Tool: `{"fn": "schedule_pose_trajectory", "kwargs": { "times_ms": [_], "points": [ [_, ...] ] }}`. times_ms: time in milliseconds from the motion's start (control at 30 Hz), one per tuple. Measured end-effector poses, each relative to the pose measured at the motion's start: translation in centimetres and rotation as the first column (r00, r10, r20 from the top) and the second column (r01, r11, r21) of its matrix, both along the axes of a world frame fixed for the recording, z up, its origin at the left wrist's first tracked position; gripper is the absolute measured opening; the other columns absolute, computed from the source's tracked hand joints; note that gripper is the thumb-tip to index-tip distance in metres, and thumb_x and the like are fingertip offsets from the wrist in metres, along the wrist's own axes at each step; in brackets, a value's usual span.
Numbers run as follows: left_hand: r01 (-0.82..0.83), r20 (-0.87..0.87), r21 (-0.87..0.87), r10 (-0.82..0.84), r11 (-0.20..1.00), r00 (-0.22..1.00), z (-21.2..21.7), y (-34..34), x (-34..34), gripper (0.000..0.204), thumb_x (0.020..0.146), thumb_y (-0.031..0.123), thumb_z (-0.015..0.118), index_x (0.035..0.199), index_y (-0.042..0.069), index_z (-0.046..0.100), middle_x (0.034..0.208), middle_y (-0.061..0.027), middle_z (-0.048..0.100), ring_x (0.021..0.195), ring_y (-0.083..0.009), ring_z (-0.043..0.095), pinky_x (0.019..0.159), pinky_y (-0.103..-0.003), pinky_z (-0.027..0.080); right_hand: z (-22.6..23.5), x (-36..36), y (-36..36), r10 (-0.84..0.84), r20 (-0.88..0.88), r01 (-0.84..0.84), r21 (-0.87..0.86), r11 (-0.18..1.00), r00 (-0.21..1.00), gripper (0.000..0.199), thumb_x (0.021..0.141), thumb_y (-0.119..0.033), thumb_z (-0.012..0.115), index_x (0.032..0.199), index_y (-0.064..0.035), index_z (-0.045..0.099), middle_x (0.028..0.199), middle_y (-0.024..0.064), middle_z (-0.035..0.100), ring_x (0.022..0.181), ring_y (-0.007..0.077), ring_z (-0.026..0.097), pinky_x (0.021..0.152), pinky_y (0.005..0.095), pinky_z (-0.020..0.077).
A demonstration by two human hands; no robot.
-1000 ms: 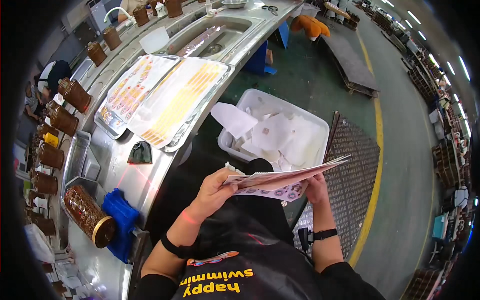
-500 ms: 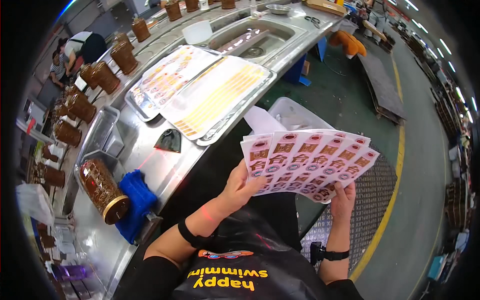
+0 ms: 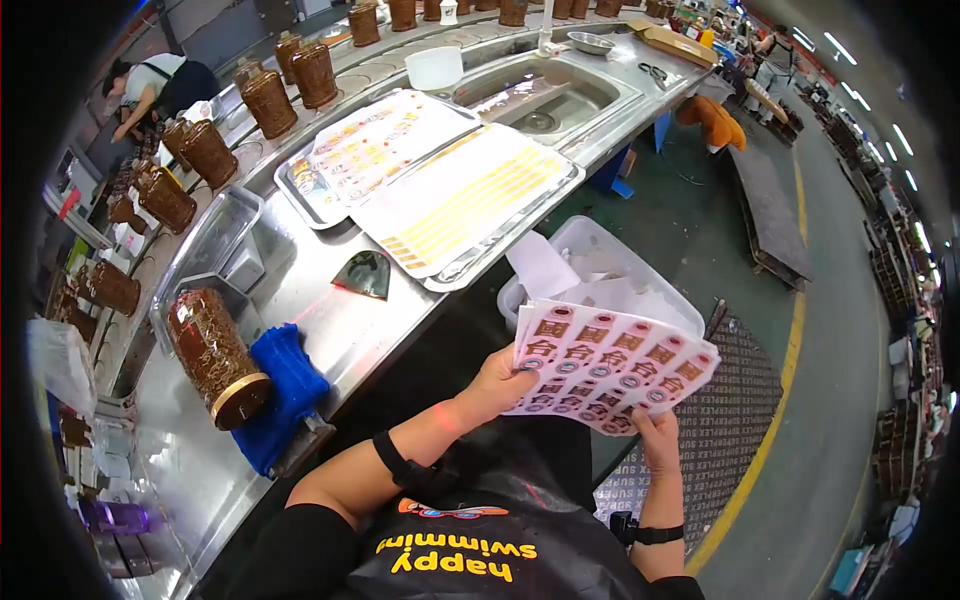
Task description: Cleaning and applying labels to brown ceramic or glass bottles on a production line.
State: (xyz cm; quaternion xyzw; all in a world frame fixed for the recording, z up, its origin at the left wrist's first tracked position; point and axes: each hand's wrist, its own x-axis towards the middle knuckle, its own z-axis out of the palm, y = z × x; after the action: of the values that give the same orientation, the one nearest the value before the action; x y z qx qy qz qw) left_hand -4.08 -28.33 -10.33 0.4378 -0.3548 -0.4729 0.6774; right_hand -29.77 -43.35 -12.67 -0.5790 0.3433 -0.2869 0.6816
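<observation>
The steel tabletop (image 3: 315, 318) carries two paper-lined trays (image 3: 318, 217), a gold-ended brown jar (image 3: 205, 345) and a blue cloth (image 3: 285, 390). A white bin (image 3: 510, 303) is partly obscured by the printed sheets (image 3: 612, 365). The left hand's (image 3: 497, 385) fingers hold their left edge; the right hand's (image 3: 658, 440) fingers pinch the lower right edge.

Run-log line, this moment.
left hand: holding white brown-printed paper sheets, left edge | right hand: same sheets, lower edge | beyond: white rectangular plastic bin
</observation>
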Motion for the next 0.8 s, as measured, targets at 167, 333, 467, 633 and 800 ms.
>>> {"fn": "schedule_pose_trajectory", "kwargs": {
  "times_ms": [167,333,467,633,800],
  "points": [
    [-0.019,-0.126,0.048,0.025,0.999,0.992,2.3,-0.1,1.4,0.05,0.078,-0.006,0.045,0.127,0.003,0.045,0.118,-0.0064,0.056,0.107,-0.0151,0.053,0.092,-0.033,0.043,1.8,1.2,0.5,-0.014,-0.029,0.013,-0.039,0.999,0.999,0.034,0.085,-0.005,0.059,0.117,0.0028,0.05,0.111,0.0071,0.059,0.1,0.0138,0.056,0.087,0.0293,0.0449],
    [-0.012,-0.131,0.119,0.028,0.993,0.991,3.0,0.1,2.0,0.054,0.077,-0.006,0.045,0.13,0.002,0.041,0.122,-0.0081,0.053,0.11,-0.017,0.052,0.094,-0.034,0.043,3.3,2.4,0.2,0.053,0.005,-0.053,0.027,0.998,0.999,0.04,0.084,-0.005,0.059,0.121,0.0037,0.048,0.113,0.0092,0.058,0.101,0.0162,0.056,0.089,0.0313,0.0451],
    [0.017,-0.294,0.084,0.009,0.996,0.956,2.5,0.5,2.7,0.058,0.073,-0.005,0.047,0.13,0.001,0.04,0.121,-0.0096,0.054,0.11,-0.0199,0.054,0.094,-0.035,0.043,3.5,2.6,0.2,0.037,-0.009,-0.037,0.07,0.997,0.999,0.042,0.083,-0.004,0.059,0.122,0.003,0.046,0.115,0.0095,0.057,0.102,0.0168,0.057,0.09,0.0316,0.0452],
    [-0.027,-0.317,0.12,0.064,0.992,0.946,2.6,0.6,3.3,0.051,0.073,-0.003,0.049,0.123,-0.001,0.044,0.115,-0.0107,0.057,0.102,-0.0194,0.058,0.089,-0.035,0.047,4.4,3.5,0.1,0.11,0.03,-0.113,0.113,0.987,0.993,0.046,0.083,-0.006,0.059,0.126,0.003,0.043,0.118,0.0098,0.056,0.106,0.0174,0.055,0.092,0.0328,0.0446],
    [-0.037,-0.324,0.168,0.091,0.985,0.942,2.6,0.7,3.4,0.049,0.074,-0.003,0.049,0.123,0.0,0.046,0.113,-0.0106,0.059,0.101,-0.018,0.058,0.088,-0.034,0.047,5.3,4.1,0.0,0.099,0.053,-0.104,0.094,0.99,0.994,0.043,0.083,-0.004,0.059,0.123,0.0029,0.044,0.115,0.0117,0.058,0.102,0.0192,0.059,0.088,0.0338,0.0486]
  ]
}}
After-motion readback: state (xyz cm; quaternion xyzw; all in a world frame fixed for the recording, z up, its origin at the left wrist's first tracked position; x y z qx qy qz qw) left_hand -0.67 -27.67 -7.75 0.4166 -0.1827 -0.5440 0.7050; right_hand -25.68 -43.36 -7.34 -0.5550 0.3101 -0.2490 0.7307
